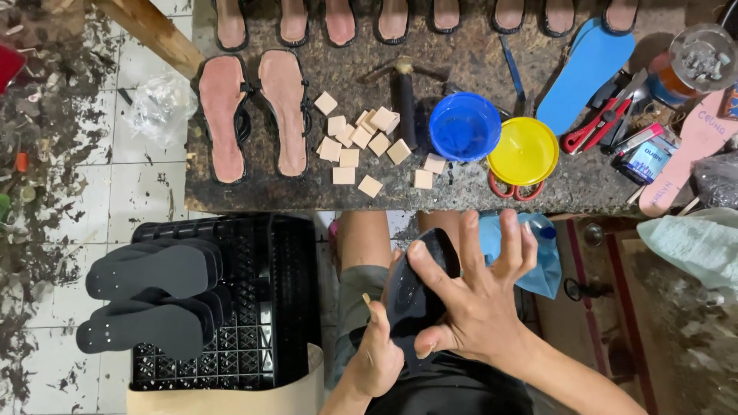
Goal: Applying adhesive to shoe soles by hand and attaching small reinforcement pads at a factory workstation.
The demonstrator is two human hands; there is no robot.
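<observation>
Over my lap, my right hand (480,296) grips a black shoe sole (415,288), thumb across its upper face and fingers spread behind it. My left hand (377,357) is closed on a thin wooden stick (367,301) whose tip pokes up beside the sole's left edge. The sole's lower end is hidden between the two hands.
A dark workbench (461,192) carries two pink-lined sandals (254,111), several small wooden blocks (361,142), a hammer (403,100), a blue bowl (464,126), a yellow lid (523,151), a blue insole (586,73) and red-handled tools. A black crate (254,346) at left holds stacked black soles (150,296).
</observation>
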